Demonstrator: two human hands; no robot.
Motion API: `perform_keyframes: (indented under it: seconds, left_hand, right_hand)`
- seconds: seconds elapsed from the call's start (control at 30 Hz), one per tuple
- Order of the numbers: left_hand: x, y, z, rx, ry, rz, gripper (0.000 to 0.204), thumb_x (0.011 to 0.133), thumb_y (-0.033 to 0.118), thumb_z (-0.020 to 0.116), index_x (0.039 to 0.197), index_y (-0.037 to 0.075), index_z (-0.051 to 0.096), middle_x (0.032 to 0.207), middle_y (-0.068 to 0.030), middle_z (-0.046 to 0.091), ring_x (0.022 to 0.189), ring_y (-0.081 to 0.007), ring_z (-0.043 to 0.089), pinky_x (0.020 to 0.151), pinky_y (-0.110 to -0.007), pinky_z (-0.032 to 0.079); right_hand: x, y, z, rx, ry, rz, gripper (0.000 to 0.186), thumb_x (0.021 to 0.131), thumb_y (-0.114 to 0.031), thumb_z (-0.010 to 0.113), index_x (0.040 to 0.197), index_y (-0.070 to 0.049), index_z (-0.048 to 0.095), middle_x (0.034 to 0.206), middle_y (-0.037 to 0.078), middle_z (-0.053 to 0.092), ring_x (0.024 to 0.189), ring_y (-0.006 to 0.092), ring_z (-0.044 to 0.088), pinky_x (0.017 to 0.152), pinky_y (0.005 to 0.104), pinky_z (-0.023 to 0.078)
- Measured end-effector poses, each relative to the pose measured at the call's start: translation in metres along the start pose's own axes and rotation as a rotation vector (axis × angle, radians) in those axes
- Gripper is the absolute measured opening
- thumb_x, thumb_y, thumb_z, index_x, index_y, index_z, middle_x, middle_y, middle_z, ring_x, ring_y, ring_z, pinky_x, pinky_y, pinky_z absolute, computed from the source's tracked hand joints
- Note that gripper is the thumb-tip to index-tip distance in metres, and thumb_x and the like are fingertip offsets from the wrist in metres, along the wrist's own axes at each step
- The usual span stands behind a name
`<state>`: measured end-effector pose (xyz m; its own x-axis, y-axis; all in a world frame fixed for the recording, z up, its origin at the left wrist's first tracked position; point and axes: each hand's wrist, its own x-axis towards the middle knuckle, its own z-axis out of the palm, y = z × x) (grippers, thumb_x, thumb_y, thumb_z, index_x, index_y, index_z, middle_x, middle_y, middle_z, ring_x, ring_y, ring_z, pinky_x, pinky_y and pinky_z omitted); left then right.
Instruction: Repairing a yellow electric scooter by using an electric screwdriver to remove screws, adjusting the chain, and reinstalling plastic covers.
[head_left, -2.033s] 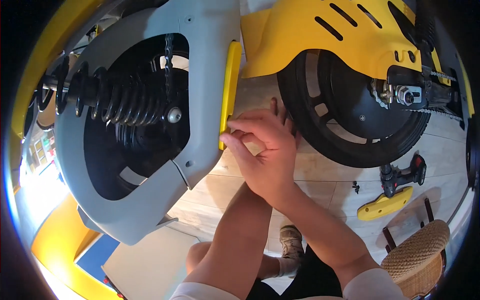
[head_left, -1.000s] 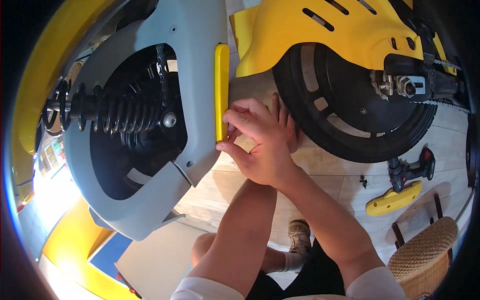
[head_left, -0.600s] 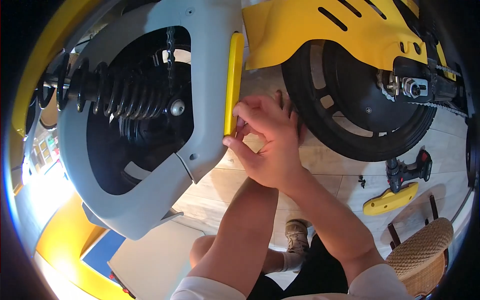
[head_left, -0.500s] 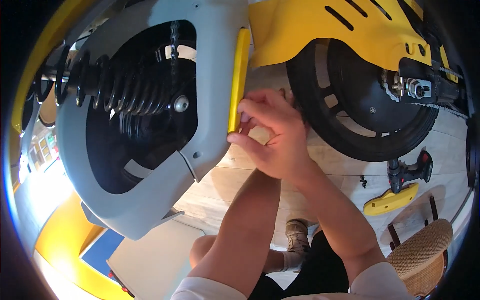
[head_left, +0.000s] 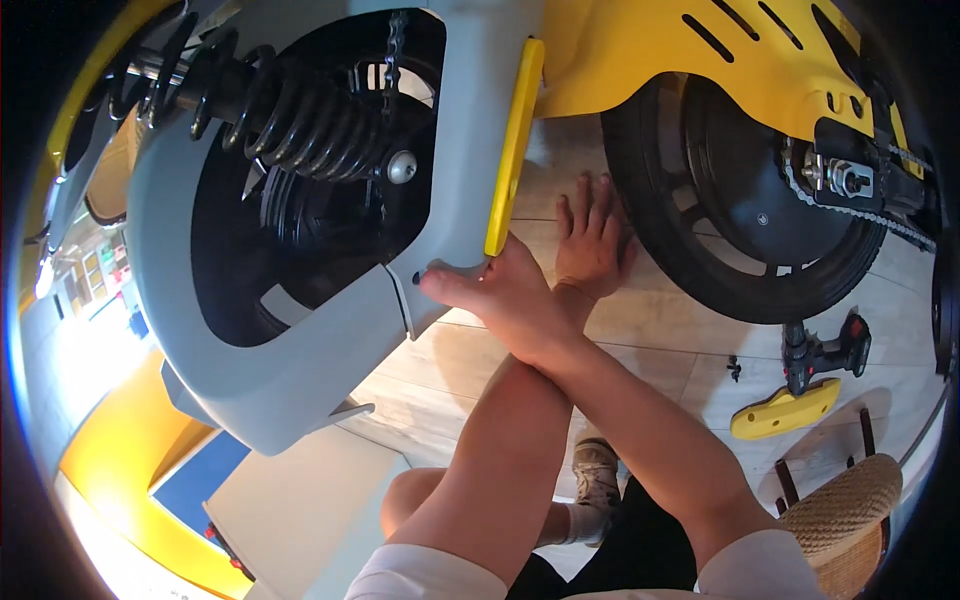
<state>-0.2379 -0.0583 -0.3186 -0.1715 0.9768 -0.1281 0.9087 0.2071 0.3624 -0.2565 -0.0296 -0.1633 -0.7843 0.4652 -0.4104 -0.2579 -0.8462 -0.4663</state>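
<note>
A grey curved panel surrounds a dark wheel on the left, with a yellow strip along its right edge. Just below that strip, my right hand grips the panel's edge. Its thumb lies on the grey face, the tip beside a small dark spot, either a hole or a bolt head; the other fingers are mostly hidden behind the edge. Crossing underneath is my left arm. My left hand rests on the wood-look floor with fingers spread, holding nothing, close to a black tyre.
A black coil spring spans the left wheel opening. Above the right tyre is a yellow slotted cover. A drill, a yellow curved piece and small black parts lie on the floor near a woven stool.
My right hand has left the yellow strip and moved down onto the panel's edge. My left hand, mostly hidden before, now shows on the floor. The view has shifted, putting the panel farther right.
</note>
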Motion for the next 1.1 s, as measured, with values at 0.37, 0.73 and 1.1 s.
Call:
perform_keyframes:
  seconds: [0.37,0.73,1.1]
  left_hand:
    - [0.0,0.001,-0.005,-0.04,0.047,0.003,0.054,0.078,0.029,0.058,0.121,-0.002,0.048,0.143,-0.022,0.029,0.141,-0.0417,0.01,0.108,-0.064,0.014]
    - [0.0,-0.002,-0.006,-0.096,0.05,-0.014,0.056,0.082,0.032,0.056,0.125,-0.002,0.047,0.147,-0.0193,0.026,0.141,-0.0405,0.01,0.109,-0.062,0.011]
    - [-0.006,-0.006,0.0,-0.163,0.134,-0.017,0.057,0.08,0.032,0.056,0.128,0.003,0.046,0.15,-0.017,0.022,0.141,-0.039,0.011,0.11,-0.061,0.009]
  right_hand:
    - [-0.008,0.003,0.008,-0.031,0.171,-0.06,0.06,0.066,-0.014,0.083,0.112,0.003,0.048,0.099,0.008,0.062,0.09,0.0131,0.061,0.079,0.0258,0.051]
    - [-0.003,-0.001,-0.011,0.036,-0.001,0.111,0.055,0.067,-0.005,0.078,0.114,-0.002,0.05,0.099,0.005,0.062,0.088,0.0143,0.062,0.082,0.0282,0.05]
    - [-0.014,0.008,-0.002,0.124,0.004,0.098,0.04,0.077,-0.005,0.068,0.113,-0.003,0.052,0.098,0.005,0.063,0.085,0.0137,0.062,0.068,0.0284,0.053]
